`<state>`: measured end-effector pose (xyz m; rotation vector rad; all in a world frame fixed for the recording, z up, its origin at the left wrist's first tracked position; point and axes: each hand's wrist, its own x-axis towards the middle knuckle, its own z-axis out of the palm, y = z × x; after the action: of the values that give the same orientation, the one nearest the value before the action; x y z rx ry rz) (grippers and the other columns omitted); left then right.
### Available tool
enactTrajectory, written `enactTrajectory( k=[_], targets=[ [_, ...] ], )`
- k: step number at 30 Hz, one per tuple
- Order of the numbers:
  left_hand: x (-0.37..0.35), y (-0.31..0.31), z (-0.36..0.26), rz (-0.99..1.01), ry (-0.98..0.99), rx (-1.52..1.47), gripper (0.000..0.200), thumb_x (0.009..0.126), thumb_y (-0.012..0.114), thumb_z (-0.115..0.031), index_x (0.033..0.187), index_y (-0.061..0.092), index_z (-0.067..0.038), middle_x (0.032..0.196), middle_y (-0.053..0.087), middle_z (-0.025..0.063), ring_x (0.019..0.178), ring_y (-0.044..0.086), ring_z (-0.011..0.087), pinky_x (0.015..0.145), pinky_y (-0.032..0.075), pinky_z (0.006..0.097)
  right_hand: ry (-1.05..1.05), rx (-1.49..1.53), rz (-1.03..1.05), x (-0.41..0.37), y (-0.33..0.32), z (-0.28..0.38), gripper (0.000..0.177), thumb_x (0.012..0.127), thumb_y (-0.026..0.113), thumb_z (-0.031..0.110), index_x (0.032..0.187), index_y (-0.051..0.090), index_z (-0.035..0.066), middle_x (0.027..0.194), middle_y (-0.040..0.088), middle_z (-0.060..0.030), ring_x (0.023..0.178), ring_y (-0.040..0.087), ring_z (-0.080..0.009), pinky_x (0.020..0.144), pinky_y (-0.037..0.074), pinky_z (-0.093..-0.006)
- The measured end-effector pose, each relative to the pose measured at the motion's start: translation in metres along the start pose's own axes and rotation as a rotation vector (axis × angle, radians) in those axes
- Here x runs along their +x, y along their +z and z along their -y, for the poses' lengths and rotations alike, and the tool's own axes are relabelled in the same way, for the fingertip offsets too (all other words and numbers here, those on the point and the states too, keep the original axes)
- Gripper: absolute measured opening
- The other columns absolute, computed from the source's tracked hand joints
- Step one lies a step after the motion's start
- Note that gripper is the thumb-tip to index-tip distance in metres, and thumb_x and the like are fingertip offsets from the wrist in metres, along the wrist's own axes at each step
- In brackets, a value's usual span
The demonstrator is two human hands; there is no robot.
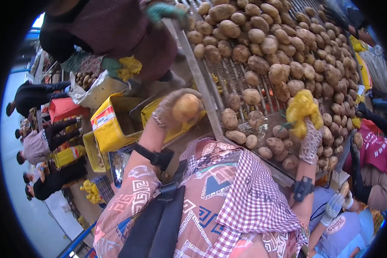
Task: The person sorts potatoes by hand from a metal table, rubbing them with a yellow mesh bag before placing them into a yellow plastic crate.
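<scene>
A pale brown potato, smooth and rounded, is in the gloved left hand, whose fingers curl round it; it is held to the left of the slatted table, just beside its long metal edge. The gloved right hand is closed on a bunch of yellow netting, crumpled and open-weave, over the right part of the table, with loose potatoes around it. Between the hands, the left part of the table gives more room: potatoes lie spaced out there and narrow bars show between them, while toward the far side and the right they crowd together, rough-skinned and dusty with soil, round and oblong mixed. The near edge passes close to the checked cloth on the wearer's front. Left of the metal edge stands a yellow crate, straight-walled, with a printed label on its side; part of another yellow crate shows below the left hand. Farther off, a white sack of creased material gapes open with potatoes inside. By it, a person in green gloves holds a yellow mesh bundle. A red container stands farther left.
</scene>
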<state>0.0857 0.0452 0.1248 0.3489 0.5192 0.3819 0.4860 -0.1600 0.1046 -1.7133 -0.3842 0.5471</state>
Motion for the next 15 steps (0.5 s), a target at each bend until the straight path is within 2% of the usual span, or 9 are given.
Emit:
enactTrajectory(
  k=[2,4,5,7,8,9,11,12,15],
  targets=[
    [-0.036,-0.034,-0.023,-0.186,0.119,0.067,0.042,0.09,0.056,-0.037,0.114,0.059,-0.002,0.096,0.067,0.0182,0.076,0.068,0.0281,0.056,0.056,0.0382,0.075,0.141,-0.071,-0.007,-0.019,0.007,0.037,0.085,0.068,0.007,0.12,0.057,0.002,0.112,0.062,-0.0089,0.104,0.06,-0.0227,0.093,0.049,-0.0366],
    [-0.063,-0.1,-0.023,-0.67,0.067,0.126,0.043,0.091,0.055,-0.039,0.115,0.059,-0.003,0.1,0.066,0.0179,0.087,0.067,0.0288,0.065,0.057,0.0431,0.178,0.266,-0.116,-0.017,-0.037,0.006,0.04,0.085,0.068,0.007,0.123,0.055,0.003,0.114,0.061,-0.0091,0.106,0.059,-0.0231,0.093,0.049,-0.0374],
    [-0.069,-0.134,-0.012,-0.677,0.073,0.125,0.043,0.091,0.055,-0.039,0.115,0.059,-0.003,0.1,0.066,0.0179,0.087,0.067,0.0288,0.065,0.057,0.0431,0.231,0.317,-0.143,-0.024,-0.047,0.004,0.041,0.085,0.068,0.007,0.124,0.054,0.003,0.115,0.061,-0.0092,0.106,0.059,-0.0233,0.093,0.049,-0.0378],
    [-0.068,-0.186,0.008,-1.134,-0.029,0.51,0.044,0.092,0.051,-0.037,0.117,0.059,-0.002,0.111,0.065,0.0129,0.104,0.063,0.0228,0.087,0.051,0.0366,0.308,0.391,-0.203,-0.035,-0.06,-0.002,0.043,0.086,0.068,0.007,0.126,0.052,0.003,0.117,0.06,-0.0094,0.107,0.059,-0.0237,0.092,0.05,-0.0386],
    [-0.069,-0.184,0.006,-1.17,-0.048,1.08,0.043,0.091,0.053,-0.035,0.118,0.059,-0.002,0.113,0.065,0.0143,0.107,0.061,0.0245,0.091,0.048,0.0348,0.333,0.427,-0.243,-0.039,-0.068,-0.003,0.045,0.086,0.068,0.007,0.127,0.052,0.004,0.118,0.059,-0.0095,0.108,0.058,-0.0239,0.092,0.05,-0.0391],
    [-0.058,-0.17,0.006,-1.113,-0.02,1.658,0.043,0.09,0.054,-0.033,0.12,0.059,-0.002,0.115,0.064,0.0158,0.11,0.06,0.0261,0.095,0.045,0.0331,0.348,0.46,-0.286,-0.044,-0.075,-0.002,0.046,0.086,0.068,0.007,0.128,0.051,0.004,0.119,0.058,-0.0096,0.109,0.058,-0.0241,0.092,0.05,-0.0395],
    [-0.017,-0.087,-0.002,-1.015,0.396,1.493,0.036,0.089,0.059,-0.018,0.121,0.059,-0.002,0.116,0.063,0.0186,0.114,0.057,0.0302,0.1,0.043,0.0366,0.339,0.502,-0.393,-0.054,-0.087,0.002,0.049,0.086,0.068,0.008,0.13,0.049,0.004,0.121,0.057,-0.0099,0.11,0.058,-0.0245,0.092,0.051,-0.0403],
    [0.004,-0.061,-0.007,-0.916,0.595,1.721,0.034,0.088,0.06,-0.013,0.12,0.059,-0.002,0.117,0.062,0.0175,0.113,0.057,0.0308,0.099,0.043,0.0375,0.276,0.46,-0.446,-0.06,-0.093,0.002,0.054,0.085,0.068,0.008,0.134,0.045,0.005,0.125,0.054,-0.0097,0.112,0.056,-0.0245,0.092,0.051,-0.0399],
    [0.074,0.056,0.005,-0.359,0.964,1.789,0.035,0.087,0.06,-0.01,0.12,0.057,0.0,0.12,0.06,0.0155,0.112,0.058,0.0305,0.097,0.045,0.0398,0.169,0.532,-0.427,-0.069,-0.107,-0.012,0.054,0.084,0.07,0.007,0.133,0.047,0.004,0.125,0.055,-0.0083,0.111,0.056,-0.0236,0.093,0.049,-0.0387]
  ],
)
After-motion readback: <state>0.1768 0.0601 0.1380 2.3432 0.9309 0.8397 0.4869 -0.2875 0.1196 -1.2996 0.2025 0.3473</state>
